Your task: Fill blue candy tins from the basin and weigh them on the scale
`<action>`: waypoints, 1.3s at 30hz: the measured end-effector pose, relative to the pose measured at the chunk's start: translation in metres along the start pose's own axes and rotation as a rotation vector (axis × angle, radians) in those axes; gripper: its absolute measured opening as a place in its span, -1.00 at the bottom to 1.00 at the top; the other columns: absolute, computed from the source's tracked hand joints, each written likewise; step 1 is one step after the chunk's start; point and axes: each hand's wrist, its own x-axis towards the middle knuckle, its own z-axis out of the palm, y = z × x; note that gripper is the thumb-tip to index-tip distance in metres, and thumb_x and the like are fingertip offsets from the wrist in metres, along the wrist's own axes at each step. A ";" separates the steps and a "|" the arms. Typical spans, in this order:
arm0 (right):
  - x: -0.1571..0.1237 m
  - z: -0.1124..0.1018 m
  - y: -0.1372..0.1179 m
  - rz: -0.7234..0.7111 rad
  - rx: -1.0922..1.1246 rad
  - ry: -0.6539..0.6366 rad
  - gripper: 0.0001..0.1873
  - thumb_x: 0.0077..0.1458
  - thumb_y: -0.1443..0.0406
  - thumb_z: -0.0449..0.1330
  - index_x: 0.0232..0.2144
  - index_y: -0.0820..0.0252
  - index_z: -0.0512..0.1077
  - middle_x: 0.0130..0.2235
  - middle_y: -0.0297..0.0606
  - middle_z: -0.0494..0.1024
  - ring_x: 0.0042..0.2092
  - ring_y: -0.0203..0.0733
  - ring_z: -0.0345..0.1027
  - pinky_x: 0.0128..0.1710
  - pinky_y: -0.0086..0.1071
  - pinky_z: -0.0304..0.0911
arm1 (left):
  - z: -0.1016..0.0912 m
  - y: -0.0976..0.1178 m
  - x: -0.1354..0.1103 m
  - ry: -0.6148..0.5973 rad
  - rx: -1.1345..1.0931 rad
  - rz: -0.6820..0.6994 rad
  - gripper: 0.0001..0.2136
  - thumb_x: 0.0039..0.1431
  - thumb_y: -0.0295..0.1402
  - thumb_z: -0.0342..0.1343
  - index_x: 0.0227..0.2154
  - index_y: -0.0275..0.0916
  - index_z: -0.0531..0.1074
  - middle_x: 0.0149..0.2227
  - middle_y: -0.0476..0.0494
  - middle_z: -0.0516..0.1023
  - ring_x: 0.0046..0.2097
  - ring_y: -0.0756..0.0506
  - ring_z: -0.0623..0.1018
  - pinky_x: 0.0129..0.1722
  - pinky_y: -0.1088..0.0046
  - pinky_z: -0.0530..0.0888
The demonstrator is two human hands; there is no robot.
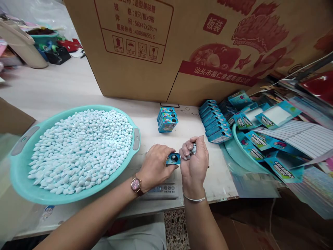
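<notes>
My left hand (155, 166) grips a small blue candy box (171, 159) upright, its round top hole facing me. Beside it, my right hand (194, 158) is curled around several pale blue candies (193, 148), close to the box's right edge. Both hands are over a digital scale (166, 190), which my left wrist and hand partly cover. To the left, a large turquoise basin (136, 139) holds a heap of the same pale candies (83, 149). A short row of blue candy boxes (168, 125) stands just beyond my hands.
A large cardboard carton (145, 76) walls off the back. Another row of blue boxes (217, 126) stands at right, beside a turquoise tub (234, 152) piled with flattened box sleeves (282, 166). A beige bottle (28, 47) and a black tape dispenser (58, 55) are at back left.
</notes>
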 end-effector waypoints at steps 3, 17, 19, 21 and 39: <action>0.005 -0.007 -0.011 0.077 0.138 -0.003 -0.69 0.13 0.09 0.16 -0.46 0.19 0.28 -0.60 -0.55 0.16 -0.65 -0.51 -0.07 -0.70 -0.57 -0.19 | -0.009 0.001 -0.005 0.010 -0.014 -0.010 -0.55 -0.01 -0.29 0.27 -0.04 -0.24 0.35 -0.09 -0.18 0.47 -0.04 -0.20 0.43 -0.01 0.17 0.40; 0.006 -0.042 -0.030 0.228 0.354 -0.005 -0.74 0.15 0.17 0.17 -0.50 0.18 0.28 -0.64 -0.58 0.12 -0.69 -0.51 -0.07 -0.75 -0.57 -0.19 | -0.074 0.001 -0.052 0.070 0.042 -0.086 -0.44 0.08 -0.29 0.22 0.15 -0.12 0.20 0.12 -0.10 0.35 0.15 -0.10 0.34 0.19 0.30 0.30; 0.005 -0.040 -0.027 0.226 0.360 -0.002 -0.74 0.15 0.17 0.16 -0.49 0.17 0.27 -0.64 -0.57 0.12 -0.69 -0.50 -0.07 -0.75 -0.57 -0.19 | -0.071 0.000 -0.051 0.055 0.046 -0.074 -0.43 0.08 -0.29 0.22 0.15 -0.12 0.19 0.12 -0.10 0.34 0.15 -0.10 0.33 0.19 0.30 0.30; 0.005 -0.037 -0.025 0.221 0.354 -0.009 -0.74 0.14 0.16 0.18 -0.48 0.17 0.28 -0.63 -0.58 0.12 -0.69 -0.51 -0.08 -0.75 -0.57 -0.19 | -0.067 0.001 -0.049 0.034 0.043 -0.059 -0.43 0.09 -0.31 0.21 0.16 -0.12 0.18 0.12 -0.11 0.33 0.15 -0.10 0.33 0.19 0.29 0.30; 0.004 -0.038 -0.017 0.079 0.213 0.030 -0.71 0.15 0.13 0.16 -0.47 0.20 0.30 -0.62 -0.56 0.14 -0.68 -0.51 -0.11 -0.74 -0.58 -0.18 | -0.027 0.003 -0.018 -0.097 0.242 0.010 -0.50 0.10 -0.33 0.17 0.10 -0.26 0.20 0.08 -0.24 0.34 0.11 -0.23 0.32 0.12 0.15 0.32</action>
